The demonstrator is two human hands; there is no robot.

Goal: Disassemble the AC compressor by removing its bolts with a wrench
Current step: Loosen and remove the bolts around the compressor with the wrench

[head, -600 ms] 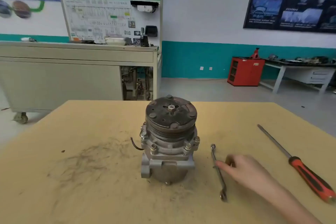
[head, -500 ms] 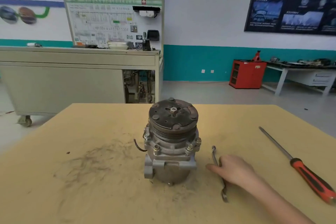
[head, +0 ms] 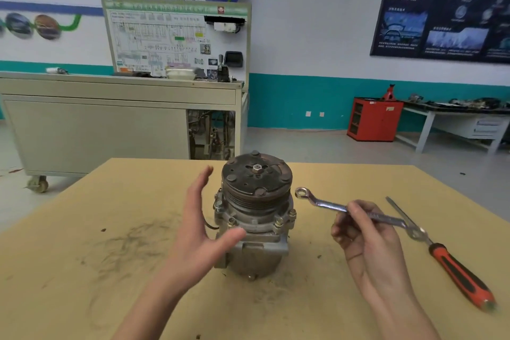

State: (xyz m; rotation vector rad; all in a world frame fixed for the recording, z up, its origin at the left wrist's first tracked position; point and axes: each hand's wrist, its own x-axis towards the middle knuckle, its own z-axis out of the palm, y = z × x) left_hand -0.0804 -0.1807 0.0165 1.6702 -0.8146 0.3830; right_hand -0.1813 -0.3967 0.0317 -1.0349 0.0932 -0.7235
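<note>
The AC compressor (head: 255, 218) stands upright in the middle of the yellow table (head: 82, 270), its dark pulley face up with a centre nut and several bolts around the flange. My right hand (head: 367, 240) holds a metal ring wrench (head: 325, 204) by its shaft, lifted off the table, with the ring end pointing at the compressor's right side and a small gap between them. My left hand (head: 198, 226) is open just left of the compressor, fingers straight and thumb stretched across the front of the housing; contact cannot be told.
A long screwdriver with a red and black handle (head: 458, 276) lies on the table at the right. Dark smudges mark the table surface to the left. Beyond the table stand a grey wheeled bench (head: 110, 130) and a red cabinet (head: 372, 119).
My right hand has picked the wrench up off the table and raised it toward the compressor. My left hand has come into view beside the compressor. The camera has tilted a little.
</note>
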